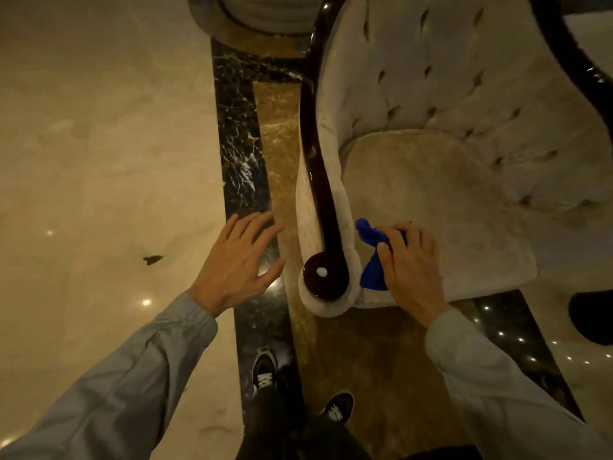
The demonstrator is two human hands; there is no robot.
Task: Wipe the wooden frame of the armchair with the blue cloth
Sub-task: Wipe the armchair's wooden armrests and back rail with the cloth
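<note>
A cream tufted armchair fills the upper right. Its dark glossy wooden frame runs along the top of the left armrest and ends in a round scroll near me. My right hand grips a bunched blue cloth over the seat's front corner, just right of the armrest and apart from the wood. To the left of the armrest my left hand hovers with fingers spread and holds nothing. More dark frame curves along the chair's far side.
The polished marble floor has a black veined strip running beside the chair. A round column base stands at the top. My dark shoes are just below the armrest. A dark object sits at the right edge.
</note>
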